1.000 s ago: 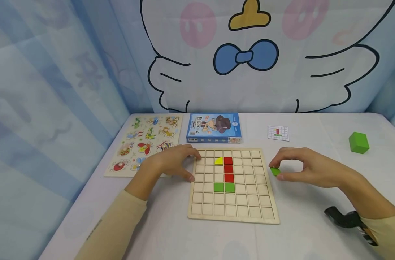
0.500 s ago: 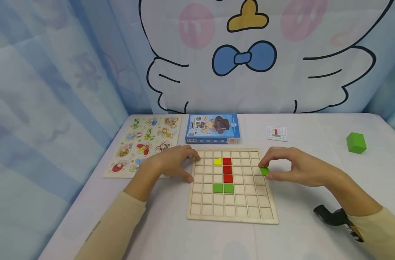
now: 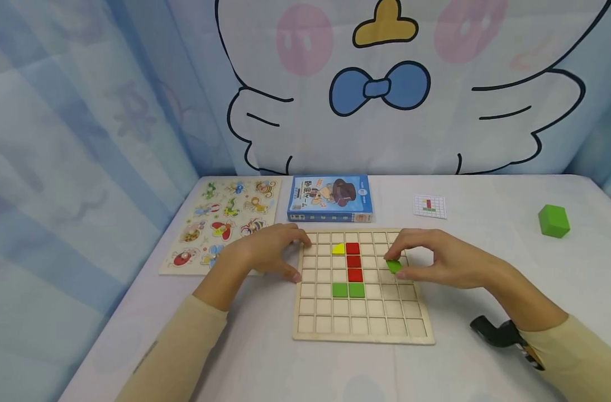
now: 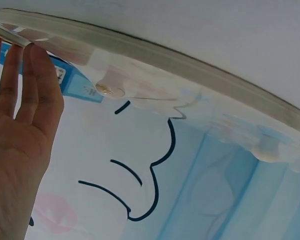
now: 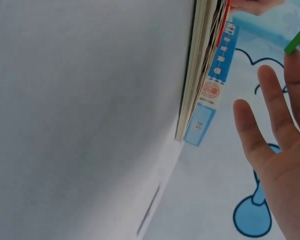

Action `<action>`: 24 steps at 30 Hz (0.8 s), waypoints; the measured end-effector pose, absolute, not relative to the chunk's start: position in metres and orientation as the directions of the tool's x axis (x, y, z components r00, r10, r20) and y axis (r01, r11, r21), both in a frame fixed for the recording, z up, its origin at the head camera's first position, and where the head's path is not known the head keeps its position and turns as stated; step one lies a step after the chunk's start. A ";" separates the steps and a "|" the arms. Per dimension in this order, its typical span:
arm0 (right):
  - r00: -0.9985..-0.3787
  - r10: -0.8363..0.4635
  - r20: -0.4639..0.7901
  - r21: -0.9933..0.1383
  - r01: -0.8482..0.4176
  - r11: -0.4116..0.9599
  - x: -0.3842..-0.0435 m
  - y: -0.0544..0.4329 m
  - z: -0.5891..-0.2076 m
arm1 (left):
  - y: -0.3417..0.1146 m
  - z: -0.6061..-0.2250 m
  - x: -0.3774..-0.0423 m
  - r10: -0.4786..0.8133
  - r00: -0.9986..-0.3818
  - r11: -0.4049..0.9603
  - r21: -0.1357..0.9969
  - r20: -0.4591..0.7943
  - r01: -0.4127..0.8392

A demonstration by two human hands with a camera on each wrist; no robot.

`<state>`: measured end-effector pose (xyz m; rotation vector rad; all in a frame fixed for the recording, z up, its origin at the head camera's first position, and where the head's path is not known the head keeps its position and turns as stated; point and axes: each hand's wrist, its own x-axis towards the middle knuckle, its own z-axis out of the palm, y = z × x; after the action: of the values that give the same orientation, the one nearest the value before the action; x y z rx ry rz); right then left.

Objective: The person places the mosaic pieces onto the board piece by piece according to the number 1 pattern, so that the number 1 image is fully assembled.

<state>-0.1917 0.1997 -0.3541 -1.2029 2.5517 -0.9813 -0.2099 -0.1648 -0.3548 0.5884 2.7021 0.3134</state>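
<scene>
My right hand [image 3: 446,259] pinches a small green tile [image 3: 394,266] between thumb and fingers, over the right part of the wooden grid board [image 3: 330,324]. In the right wrist view the green tile [image 5: 296,40] shows edge-on at the fingertips. On the board lie a yellow piece [image 3: 338,249] with a slanted side, a column of red tiles [image 3: 354,261] and two green tiles [image 3: 340,290] side by side below. My left hand [image 3: 262,250] touches the board's left edge with fingertips and thumb, its fingers [image 4: 42,75] fairly straight in the left wrist view.
Behind the board stands a blue box [image 3: 330,198]. A picture board of insects [image 3: 215,223] lies at the left, partly under the left forearm. A small pattern card [image 3: 429,206] lies beyond the right hand, and a green cube [image 3: 554,221] sits at the far right.
My right hand has carried the green tile leftward, from beside the board's right edge to over its right-hand squares. The left hand has stayed at the board's left edge.
</scene>
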 end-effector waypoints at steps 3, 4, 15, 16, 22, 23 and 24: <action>-0.662 -0.738 0.130 -0.626 -0.632 0.456 -0.192 0.196 -0.354 | -0.164 -0.355 -0.211 0.432 -0.849 0.892 0.285 -0.304 0.351; -0.659 -0.741 0.131 -0.627 -0.634 0.454 -0.192 0.195 -0.354 | -0.163 -0.355 -0.210 0.429 -0.849 0.894 0.283 -0.308 0.348; -0.646 -0.757 0.099 -0.645 -0.621 0.446 -0.195 0.181 -0.355 | -0.166 -0.350 -0.209 0.424 -0.854 0.895 0.286 -0.301 0.343; -0.642 -0.760 0.095 -0.646 -0.621 0.444 -0.195 0.181 -0.355 | -0.165 -0.350 -0.209 0.426 -0.852 0.893 0.289 -0.304 0.344; -0.616 -0.783 0.086 -0.634 -0.640 0.434 -0.198 0.177 -0.358 | -0.164 -0.350 -0.208 0.425 -0.852 0.894 0.289 -0.306 0.342; -0.613 -0.786 0.080 -0.632 -0.640 0.436 -0.198 0.176 -0.358 | -0.163 -0.350 -0.208 0.425 -0.853 0.894 0.288 -0.305 0.342; -0.611 -0.788 0.074 -0.631 -0.641 0.437 -0.198 0.175 -0.359 | -0.163 -0.351 -0.208 0.424 -0.853 0.894 0.289 -0.304 0.342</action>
<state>-0.1978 0.1755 -0.3585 -1.2455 2.4585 -0.9277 -0.2080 -0.1632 -0.3507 0.5648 2.6974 0.3180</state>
